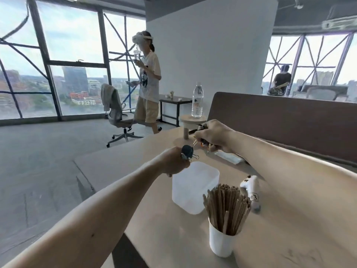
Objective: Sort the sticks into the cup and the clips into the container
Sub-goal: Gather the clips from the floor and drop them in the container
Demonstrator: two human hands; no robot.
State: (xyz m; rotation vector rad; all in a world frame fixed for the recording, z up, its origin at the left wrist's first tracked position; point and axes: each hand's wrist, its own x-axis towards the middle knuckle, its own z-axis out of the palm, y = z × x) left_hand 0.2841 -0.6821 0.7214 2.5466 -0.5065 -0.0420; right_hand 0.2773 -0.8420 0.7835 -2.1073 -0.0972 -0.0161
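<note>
A white cup (221, 242) near the table's front holds a thick bundle of brown sticks (227, 206). Behind it stands a translucent white container (195, 185). My left hand (174, 160) hovers just above the container's far left rim and grips dark binder clips (188, 151) with wire handles sticking out. My right hand (214, 136) is farther back and to the right, fingers curled round several more clips (203, 145), dark and orange ones. What lies inside the container is not visible.
A white controller (252, 190) lies right of the container. A small wooden stand (193, 120) carries a water bottle (197, 99) at the table's far edge. A flat white packet (229, 157) lies under my right wrist. A person and an office chair (119, 117) are beyond the table.
</note>
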